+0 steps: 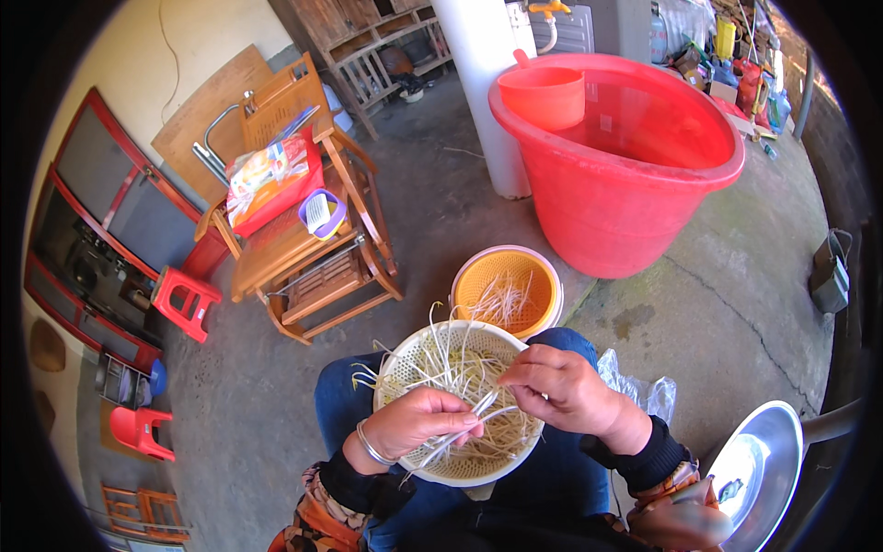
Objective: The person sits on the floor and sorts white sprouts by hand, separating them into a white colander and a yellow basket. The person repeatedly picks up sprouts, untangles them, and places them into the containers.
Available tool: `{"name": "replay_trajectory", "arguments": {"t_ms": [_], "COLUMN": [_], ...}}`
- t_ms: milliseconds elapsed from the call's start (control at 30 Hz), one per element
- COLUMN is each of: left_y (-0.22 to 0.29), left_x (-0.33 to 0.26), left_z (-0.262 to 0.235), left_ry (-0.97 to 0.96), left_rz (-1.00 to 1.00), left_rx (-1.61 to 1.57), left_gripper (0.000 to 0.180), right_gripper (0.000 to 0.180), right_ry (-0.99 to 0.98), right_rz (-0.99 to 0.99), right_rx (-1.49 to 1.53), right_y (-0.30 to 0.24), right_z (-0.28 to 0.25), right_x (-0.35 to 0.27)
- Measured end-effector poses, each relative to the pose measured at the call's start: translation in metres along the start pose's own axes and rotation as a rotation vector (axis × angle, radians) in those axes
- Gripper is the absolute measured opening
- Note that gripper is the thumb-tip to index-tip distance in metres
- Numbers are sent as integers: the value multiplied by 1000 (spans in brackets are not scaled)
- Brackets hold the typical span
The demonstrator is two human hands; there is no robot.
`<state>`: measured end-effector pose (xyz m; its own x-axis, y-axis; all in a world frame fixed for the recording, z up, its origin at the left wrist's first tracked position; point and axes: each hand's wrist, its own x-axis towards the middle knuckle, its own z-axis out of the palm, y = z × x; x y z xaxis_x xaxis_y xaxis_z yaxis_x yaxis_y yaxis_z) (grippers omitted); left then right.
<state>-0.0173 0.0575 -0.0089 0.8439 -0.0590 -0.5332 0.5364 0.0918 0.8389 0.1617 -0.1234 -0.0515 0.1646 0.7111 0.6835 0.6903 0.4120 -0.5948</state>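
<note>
White basket [416, 361] of bean sprouts [464, 377] rested on person's lap, within reach. Left hand [418, 423] gripped sprout bundle; right hand [561, 386] pinched single sprout. Orange basket [543, 276] sat on floor just beyond knees.

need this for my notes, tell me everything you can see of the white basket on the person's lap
The white basket is a round, shallow colander of what looks like plastic, its wall pierced with small holes. It rests level on the person's lap, on blue trousers. It holds a loose heap of pale bean sprouts, some hanging over the rim. The left hand holds a bunch of sprouts over it; the right hand pinches one.
</note>
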Motion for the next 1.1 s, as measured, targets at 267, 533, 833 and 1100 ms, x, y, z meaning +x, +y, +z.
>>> {"name": "replay_trajectory", "arguments": {"t_ms": [267,533,833,1100], "left_y": [0,-5,-7,1], "left_x": [-1,0,14,17], "left_z": [0,-1,-1,13], "left_ry": [-8,-9,151,413], "left_rz": [27,62,354,408], "left_rx": [21,-7,-625,-627], "left_gripper": [22,24,24,25], "right_gripper": [20,14,13,12], "right_ry": [-73,35,256,117], "right_rz": [14,111,821,814], "right_rx": [-135,10,1256,1237], "right_y": [2,2,-6,-24], "right_z": [-1,4,14,32], "right_x": [-3,-7,-21,-18]}}
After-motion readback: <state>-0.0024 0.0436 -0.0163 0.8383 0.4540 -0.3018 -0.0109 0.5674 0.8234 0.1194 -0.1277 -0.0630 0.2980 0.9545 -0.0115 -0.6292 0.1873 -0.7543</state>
